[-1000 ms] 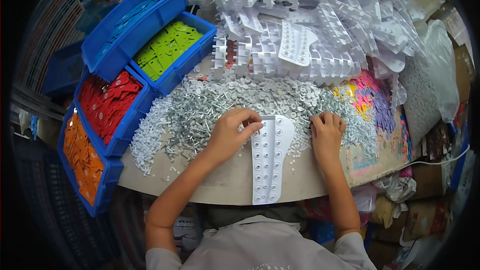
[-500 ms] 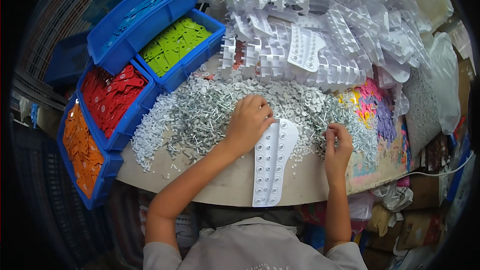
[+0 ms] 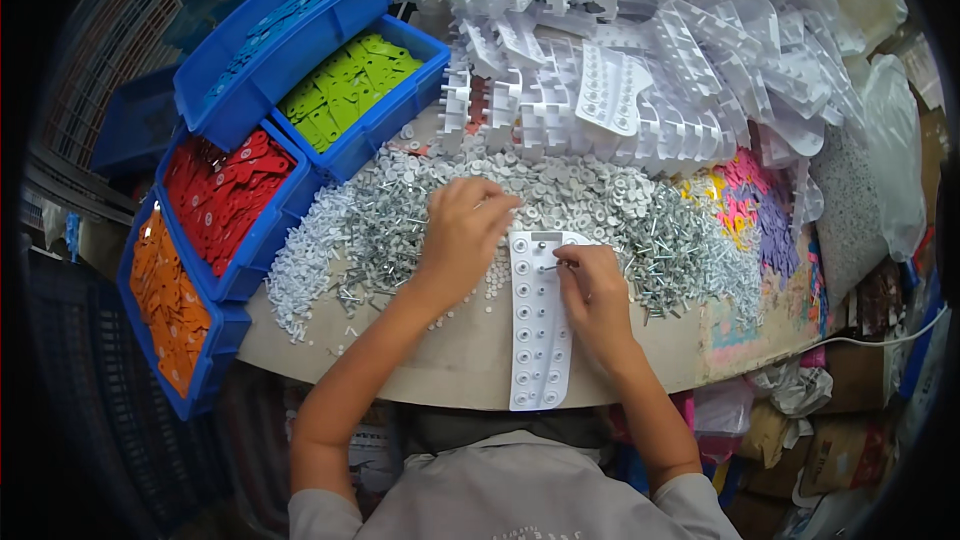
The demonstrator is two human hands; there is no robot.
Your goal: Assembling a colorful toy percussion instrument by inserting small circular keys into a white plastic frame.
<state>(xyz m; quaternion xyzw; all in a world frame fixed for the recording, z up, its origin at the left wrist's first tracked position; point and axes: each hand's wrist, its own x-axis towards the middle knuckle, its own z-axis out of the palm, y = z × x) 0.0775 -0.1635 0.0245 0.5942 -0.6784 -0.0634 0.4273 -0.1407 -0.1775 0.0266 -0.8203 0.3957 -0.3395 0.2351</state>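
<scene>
A long white plastic panel (image 3: pixel 541 340) with rows of round sockets lies on the table in front of me, its lower end at the table's near edge. My right hand (image 3: pixel 598 300) is over its upper right part, thumb and forefinger pinching a small metal screw (image 3: pixel 549 267) above the sockets. Just beyond the panel's upper left corner is my left hand (image 3: pixel 462 238), over the heap of white round caps (image 3: pixel 560 190). Its fingers are drawn together toward the tips, and what they hold, if anything, is too small to make out.
Loose silver screws (image 3: pixel 385 225) and small white pieces (image 3: pixel 295 275) cover the table's middle and left. Blue bins (image 3: pixel 335 172) of coloured parts stand at the left. White moulded panels (image 3: pixel 650 135) are stacked at the back; pink and purple pieces (image 3: pixel 770 230) lie at the right.
My right hand has moved left from the screw heap to over the panel, bringing a screw. My left hand has come off the panel's top and shifted slightly left and away from me.
</scene>
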